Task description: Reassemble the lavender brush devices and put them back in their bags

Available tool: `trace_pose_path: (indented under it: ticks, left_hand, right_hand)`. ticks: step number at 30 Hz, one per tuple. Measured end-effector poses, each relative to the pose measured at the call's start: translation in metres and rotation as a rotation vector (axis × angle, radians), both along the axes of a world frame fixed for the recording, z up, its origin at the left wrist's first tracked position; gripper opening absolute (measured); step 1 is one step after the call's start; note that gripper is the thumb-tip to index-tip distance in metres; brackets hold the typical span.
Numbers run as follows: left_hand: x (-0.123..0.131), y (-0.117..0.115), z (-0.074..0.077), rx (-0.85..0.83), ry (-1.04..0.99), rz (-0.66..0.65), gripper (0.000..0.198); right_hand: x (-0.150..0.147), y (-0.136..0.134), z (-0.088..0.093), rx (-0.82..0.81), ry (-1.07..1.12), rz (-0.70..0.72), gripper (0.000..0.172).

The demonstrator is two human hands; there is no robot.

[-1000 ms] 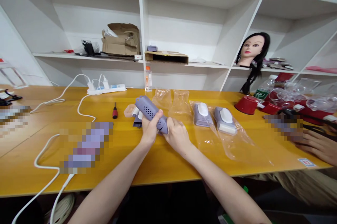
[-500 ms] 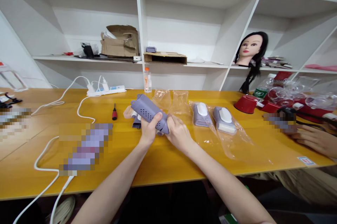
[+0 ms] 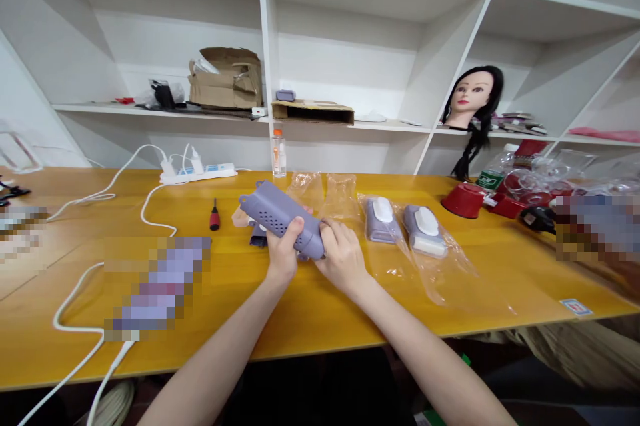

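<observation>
My left hand (image 3: 283, 251) is wrapped round a long purple device (image 3: 276, 214) with small holes in its side, held just above the yellow table (image 3: 310, 306). My right hand (image 3: 341, 254) grips the device's near end, fingers closed on it. The device points up and to the left. Behind it on the table lie small purple and beige parts (image 3: 253, 229), partly hidden. To the right lie two purple-and-white devices (image 3: 381, 219) (image 3: 424, 230) in clear plastic bags.
A red-handled screwdriver (image 3: 215, 214), a white power strip (image 3: 197, 172) with cables, and a small bottle (image 3: 279, 152) stand left and behind. Empty plastic bags (image 3: 325, 191) lie behind my hands. A red bowl (image 3: 463, 199) and a mannequin head (image 3: 474, 101) sit at right.
The purple device has shifted slightly left and tilted flatter in my hands. The other person's hand at the right edge has moved out of sight.
</observation>
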State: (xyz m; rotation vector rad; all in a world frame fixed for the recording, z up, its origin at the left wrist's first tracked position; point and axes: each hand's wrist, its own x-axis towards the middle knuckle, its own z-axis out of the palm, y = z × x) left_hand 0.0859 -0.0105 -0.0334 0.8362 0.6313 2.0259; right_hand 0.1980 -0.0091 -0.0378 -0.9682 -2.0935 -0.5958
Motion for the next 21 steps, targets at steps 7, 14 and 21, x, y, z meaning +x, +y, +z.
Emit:
trace_pose_path:
  ticks: [7, 14, 21]
  left_hand:
    - [0.002, 0.005, -0.001, -0.167, 0.056, 0.112, 0.036]
    - [0.002, 0.002, -0.004, -0.184, 0.215, 0.106, 0.048]
    - [0.0, 0.003, 0.006, -0.219, 0.181, 0.028, 0.046]
  right_hand:
    - [-0.013, -0.006, 0.005, -0.381, 0.103, -0.085, 0.038]
    - [-0.012, -0.008, 0.012, -0.596, 0.302, -0.109, 0.033]
    - [-0.005, -0.004, 0.01, -0.532, 0.265, -0.137, 0.04]
